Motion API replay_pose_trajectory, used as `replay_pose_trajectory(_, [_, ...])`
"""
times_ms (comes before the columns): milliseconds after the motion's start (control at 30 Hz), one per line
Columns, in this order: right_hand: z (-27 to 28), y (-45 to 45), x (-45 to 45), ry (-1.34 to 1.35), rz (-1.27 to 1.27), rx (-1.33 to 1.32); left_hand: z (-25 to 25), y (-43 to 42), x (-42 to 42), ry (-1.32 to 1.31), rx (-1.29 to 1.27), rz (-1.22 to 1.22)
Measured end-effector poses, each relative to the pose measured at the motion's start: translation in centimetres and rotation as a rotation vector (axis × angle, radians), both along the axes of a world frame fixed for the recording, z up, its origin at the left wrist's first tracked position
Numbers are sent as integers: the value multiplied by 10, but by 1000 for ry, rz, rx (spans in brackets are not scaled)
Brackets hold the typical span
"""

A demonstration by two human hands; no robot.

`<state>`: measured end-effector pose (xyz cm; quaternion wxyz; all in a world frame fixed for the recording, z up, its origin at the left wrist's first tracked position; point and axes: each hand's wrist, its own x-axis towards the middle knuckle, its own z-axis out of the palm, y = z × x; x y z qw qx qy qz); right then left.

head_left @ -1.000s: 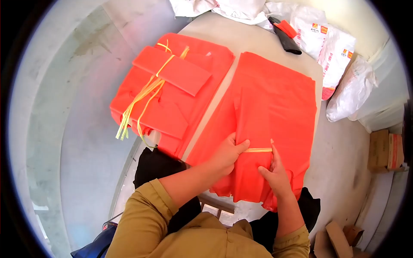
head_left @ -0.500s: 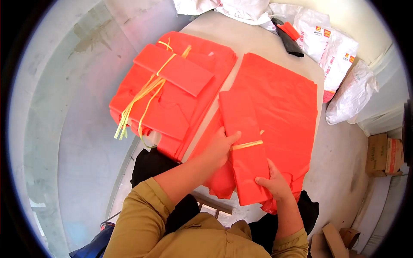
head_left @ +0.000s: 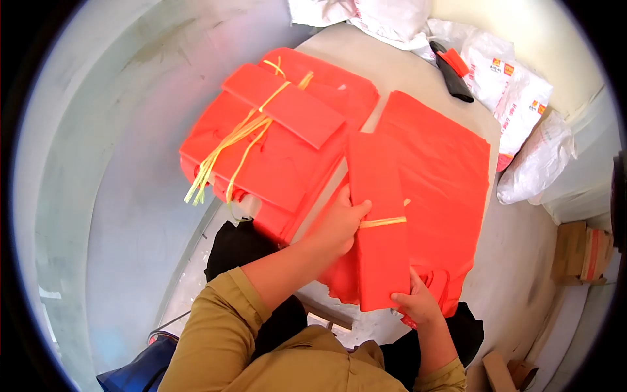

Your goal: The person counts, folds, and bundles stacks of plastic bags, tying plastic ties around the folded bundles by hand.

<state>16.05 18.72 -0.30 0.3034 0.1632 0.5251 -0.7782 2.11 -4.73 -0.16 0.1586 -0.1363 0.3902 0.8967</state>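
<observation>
A long folded red bundle (head_left: 381, 261) with a yellow tie (head_left: 383, 223) around its middle is between my hands. My left hand (head_left: 343, 222) grips its left edge beside the tie, thumb on top. At its lower right corner, my right hand (head_left: 418, 300) holds the edge with the thumb on top. Under it lies a spread stack of red sheets (head_left: 444, 176). To the left is a thicker red stack (head_left: 326, 91), with a tied red bundle (head_left: 294, 111) and loose yellow strips (head_left: 222, 153) on top.
The stacks lie on a pale table (head_left: 353, 49). White printed bags (head_left: 522, 98) and a black roll with a red band (head_left: 454, 78) are at the back right. Cardboard boxes (head_left: 571, 251) stand at the far right, and a dark blue bag (head_left: 140, 366) is at the lower left.
The tied bundle has been lifted and straightened, with its tie now wholly on view. My right hand has slid down to its lower corner. The whole view has shifted slightly.
</observation>
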Motion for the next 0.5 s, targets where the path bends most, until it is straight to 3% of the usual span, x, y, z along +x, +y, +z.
replay_pose_trajectory(167, [7, -33, -8, 99, -211, 79, 44, -20, -1, 103, -90, 50])
replay_pose_trajectory(267, [35, -55, -38, 173, -256, 268, 78, -44, -4, 356, -176, 24])
replay_pose_trajectory(367, [48, -82, -93, 383, -261, 272, 97, -66, -14, 753, -120, 253])
replay_pose_trajectory(467, [68, -126, -169, 522, -132, 347, 82, -89, -29, 647, -468, 633])
replay_pose_trajectory(500, [73, -141, -193, 534, -83, 361, 80, -92, -32, 502, -390, 615])
